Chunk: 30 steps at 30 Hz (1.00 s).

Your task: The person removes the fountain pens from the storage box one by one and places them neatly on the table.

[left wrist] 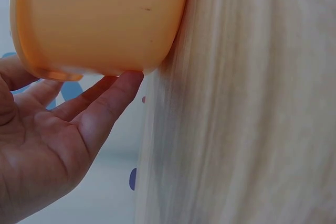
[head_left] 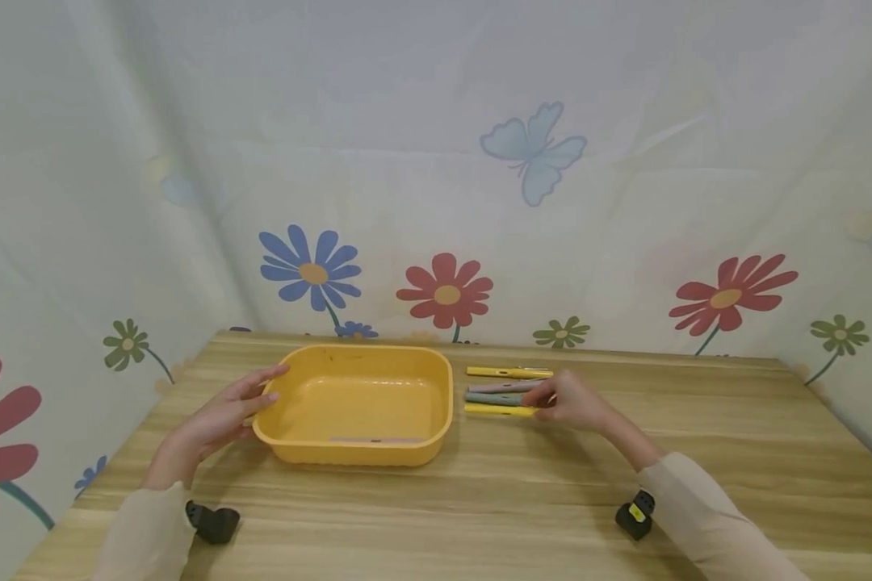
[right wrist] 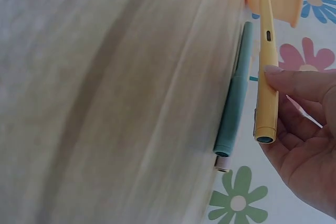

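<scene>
At the left side of a yellow plastic basin (head_left: 352, 456), my left hand (head_left: 221, 411) grips the rim. The left wrist view shows its fingertips (left wrist: 131, 80) against the basin's outer wall. Inside the basin lies a pale pinkish pen (head_left: 376, 440), partly hidden by the front wall. To the right, my right hand (head_left: 568, 401) pinches a yellow pen (right wrist: 266, 77) between thumb and fingers, slightly off the table. Beside it a teal pen (right wrist: 233, 98) and a pinkish-grey pen (head_left: 505, 387) rest on the table, with another yellow pen (head_left: 509, 373) behind them.
All of this stands on a wood-grain table (head_left: 407, 524). Behind its back edge hangs a pale curtain (head_left: 378, 194) printed with flowers and a butterfly. A black wrist camera (head_left: 214, 523) sits at the left cuff, another black camera (head_left: 635, 515) at the right cuff.
</scene>
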Tool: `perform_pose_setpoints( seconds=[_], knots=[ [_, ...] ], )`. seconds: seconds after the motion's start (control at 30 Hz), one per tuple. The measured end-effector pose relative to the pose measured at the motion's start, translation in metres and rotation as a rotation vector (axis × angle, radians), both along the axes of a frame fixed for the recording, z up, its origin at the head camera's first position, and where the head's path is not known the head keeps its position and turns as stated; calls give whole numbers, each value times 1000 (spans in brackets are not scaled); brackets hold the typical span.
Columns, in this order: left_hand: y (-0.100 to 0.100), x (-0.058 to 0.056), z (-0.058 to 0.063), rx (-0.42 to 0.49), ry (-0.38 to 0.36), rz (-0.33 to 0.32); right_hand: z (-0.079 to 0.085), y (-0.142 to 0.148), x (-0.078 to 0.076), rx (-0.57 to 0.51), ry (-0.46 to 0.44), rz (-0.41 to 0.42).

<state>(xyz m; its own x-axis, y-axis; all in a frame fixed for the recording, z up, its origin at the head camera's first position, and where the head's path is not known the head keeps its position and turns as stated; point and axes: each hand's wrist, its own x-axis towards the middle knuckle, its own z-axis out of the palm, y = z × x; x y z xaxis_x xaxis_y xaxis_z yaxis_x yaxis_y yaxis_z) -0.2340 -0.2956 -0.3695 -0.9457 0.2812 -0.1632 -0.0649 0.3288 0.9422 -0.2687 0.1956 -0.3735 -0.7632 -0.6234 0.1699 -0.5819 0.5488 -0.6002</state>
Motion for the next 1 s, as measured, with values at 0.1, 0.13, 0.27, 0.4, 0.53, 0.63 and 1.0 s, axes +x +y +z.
perform_pose_setpoints(
  seconds=[0.1,0.13,0.27,0.4,0.53,0.63,1.0],
  knots=[
    [1,0,-1,7,-3,-2,-3,0,-2,13,-13,-9],
    [1,0,0,7,-3,-3,-3,0,-2,21,-11,-11],
    [0,-1,0,1,6,-3,-4,-2,-3,51,20,-14],
    [-2,-1,-1,-5,7,3,-4,-4,-4,67,26,-8],
    [-2,-1,-3,2,10,-2,-6,-3,-6,84,22,-19],
    [-2,-1,-4,5,9,0,-8,-3,-8,98,26,-23],
    [-1,0,-3,19,7,0,-8,-3,-8,129,36,-6]
  ],
)
